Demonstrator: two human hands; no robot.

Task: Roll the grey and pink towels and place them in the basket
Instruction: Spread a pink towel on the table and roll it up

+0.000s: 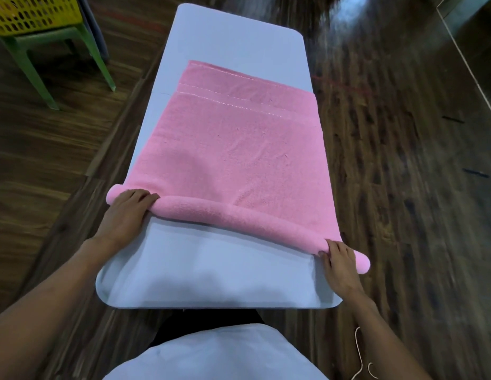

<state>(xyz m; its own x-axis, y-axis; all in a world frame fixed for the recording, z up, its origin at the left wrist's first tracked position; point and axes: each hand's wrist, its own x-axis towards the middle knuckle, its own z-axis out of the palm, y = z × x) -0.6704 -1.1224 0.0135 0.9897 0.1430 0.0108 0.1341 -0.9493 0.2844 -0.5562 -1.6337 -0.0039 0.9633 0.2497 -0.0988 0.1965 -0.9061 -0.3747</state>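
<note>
- The pink towel (233,149) lies folded along the white bench (211,270), its near edge wound into a thin roll that runs across the bench and sticks out past both sides.
- The left hand (126,212) rests on the left end of the roll, fingers (145,197) curled over the top of it and holding it.
- The right hand (340,259) sits on the right end, fingers (330,246) bent onto the roll and gripping it.
- The far part of the towel is flat, with two stitched bands near its far edge.
- A yellow basket (33,12) stands on a green stool (96,56) on the wooden floor (403,160), far left, well apart from the towel.
</note>
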